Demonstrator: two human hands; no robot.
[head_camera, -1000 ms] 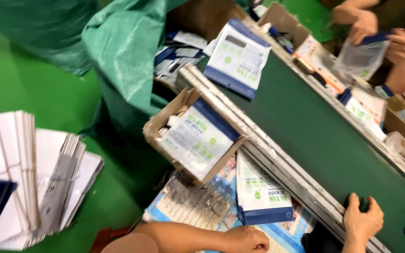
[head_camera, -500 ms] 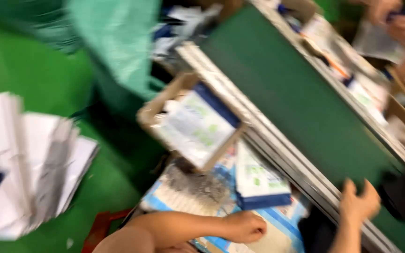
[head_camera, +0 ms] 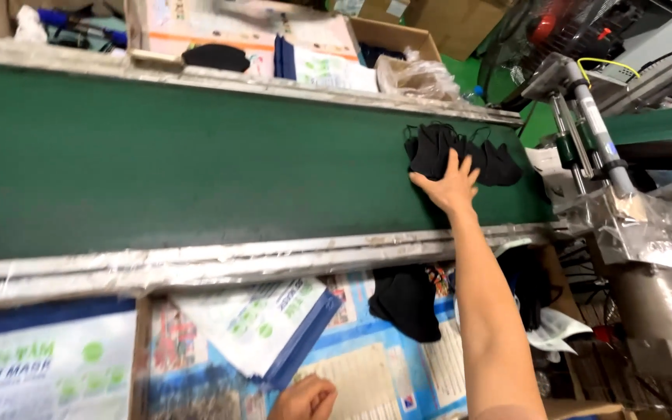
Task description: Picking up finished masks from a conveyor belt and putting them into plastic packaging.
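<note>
On the green conveyor belt (head_camera: 196, 163), toward its right end: right hand (head_camera: 451, 184) stretched out at arm's length, palm down, fingers (head_camera: 454, 162) spread apart and laid flat against a bunch of black face masks (head_camera: 437, 148). Touching the pile along its near edge, not clamped on it; nothing pinched between thumb and fingers. Masks heaped loosely, ear loops trailing toward the belt's far rail, a few spilling off to the right beside the hand.

Down at the lower edge, over the table (head_camera: 398, 373) with its blue printed sheets: left hand (head_camera: 305, 400) only partly in view, fingers curled together in a loose fist, holding nothing visible. Just above it, a white and blue flat pouch (head_camera: 262, 327), lying askew. Further right on the same table, a second heap of black masks (head_camera: 404, 302), close against the outstretched forearm.
</note>
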